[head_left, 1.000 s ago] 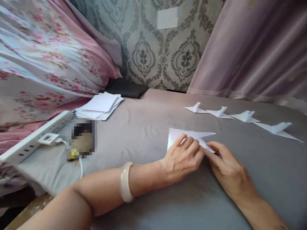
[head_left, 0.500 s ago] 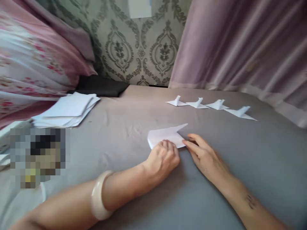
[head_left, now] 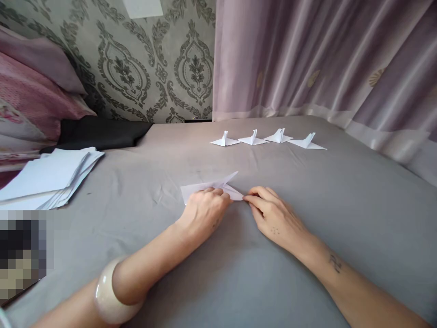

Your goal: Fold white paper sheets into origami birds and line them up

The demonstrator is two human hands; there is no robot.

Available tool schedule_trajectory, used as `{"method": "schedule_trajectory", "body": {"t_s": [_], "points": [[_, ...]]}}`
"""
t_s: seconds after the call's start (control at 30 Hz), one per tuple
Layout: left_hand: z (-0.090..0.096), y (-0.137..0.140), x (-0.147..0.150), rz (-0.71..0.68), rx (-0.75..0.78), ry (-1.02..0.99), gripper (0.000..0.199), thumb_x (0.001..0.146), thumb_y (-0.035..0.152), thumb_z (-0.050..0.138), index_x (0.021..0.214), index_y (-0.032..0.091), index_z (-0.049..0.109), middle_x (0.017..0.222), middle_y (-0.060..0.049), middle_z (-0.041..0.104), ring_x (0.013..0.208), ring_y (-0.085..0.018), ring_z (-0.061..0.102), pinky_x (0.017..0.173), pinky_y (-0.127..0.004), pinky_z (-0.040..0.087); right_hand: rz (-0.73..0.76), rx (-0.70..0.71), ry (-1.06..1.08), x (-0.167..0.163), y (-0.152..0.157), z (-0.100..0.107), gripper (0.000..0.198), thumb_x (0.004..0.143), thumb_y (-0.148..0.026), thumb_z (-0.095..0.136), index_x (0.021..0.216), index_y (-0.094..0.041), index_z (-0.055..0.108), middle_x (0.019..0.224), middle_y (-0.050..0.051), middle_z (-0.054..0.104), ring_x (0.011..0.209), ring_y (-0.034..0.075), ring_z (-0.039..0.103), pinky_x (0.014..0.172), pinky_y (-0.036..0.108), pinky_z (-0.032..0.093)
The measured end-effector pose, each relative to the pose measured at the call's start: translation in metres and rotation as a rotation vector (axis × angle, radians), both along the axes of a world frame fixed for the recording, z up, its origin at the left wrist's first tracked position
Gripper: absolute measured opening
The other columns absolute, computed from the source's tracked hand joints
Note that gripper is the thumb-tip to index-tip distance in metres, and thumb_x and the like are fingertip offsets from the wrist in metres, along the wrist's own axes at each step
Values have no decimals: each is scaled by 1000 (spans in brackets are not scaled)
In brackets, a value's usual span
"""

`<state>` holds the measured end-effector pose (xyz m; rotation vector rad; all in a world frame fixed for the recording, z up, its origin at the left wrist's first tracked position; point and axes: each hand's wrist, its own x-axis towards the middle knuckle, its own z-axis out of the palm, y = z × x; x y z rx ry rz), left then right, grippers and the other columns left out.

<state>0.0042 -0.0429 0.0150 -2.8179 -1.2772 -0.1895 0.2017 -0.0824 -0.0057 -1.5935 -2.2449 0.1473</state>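
A partly folded sheet of white paper (head_left: 196, 189) lies on the grey bed sheet (head_left: 211, 273), one pointed flap rising at its far right. My left hand (head_left: 207, 205), with a pale bangle on the forearm, is closed over the paper's near middle; its fingertips are hidden behind the knuckles. At the paper's sharp right corner, my right hand (head_left: 273, 209) pinches the tip between thumb and forefinger. Farther back stand several folded white paper birds (head_left: 252, 139) in a row, wings spread.
A stack of white paper sheets (head_left: 44, 177) lies at the left, in front of a black cloth (head_left: 105, 132). Purple curtains (head_left: 273, 59) hang along the back right, beside patterned wallpaper (head_left: 160, 64). A blurred-out object (head_left: 22, 255) sits at the lower left.
The view has swung to the right. My right hand has come to pinch the paper's right corner, which is now narrower and more pointed. My left hand stays on the paper.
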Motion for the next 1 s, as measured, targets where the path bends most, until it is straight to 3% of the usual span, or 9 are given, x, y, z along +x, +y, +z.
{"method": "schedule_trajectory", "body": {"t_s": [0.2,0.47,1.0], "points": [[8,13,2,36,-82,-85,35,97,28,40,72,16,62,71,-4,63,65,-16,59,50,-25,31,-70,-30,127,-3,10,-1,20,92,-22,48,95,-23,68,94,4,63,92,19,58,79,32,48],[18,18,17,132,-167,112,30,94,27,44,72,17,61,77,-6,67,66,-19,60,48,-26,29,-174,-141,248,-7,22,-1,20,89,-26,51,76,-23,66,83,2,60,82,17,57,69,28,44],[35,11,27,180,-273,220,32,94,23,37,78,15,63,86,-8,66,80,-23,65,55,-28,39,-204,-213,312,-4,27,-3,17,84,-29,54,74,-26,68,82,0,60,78,16,58,68,28,43]]}}
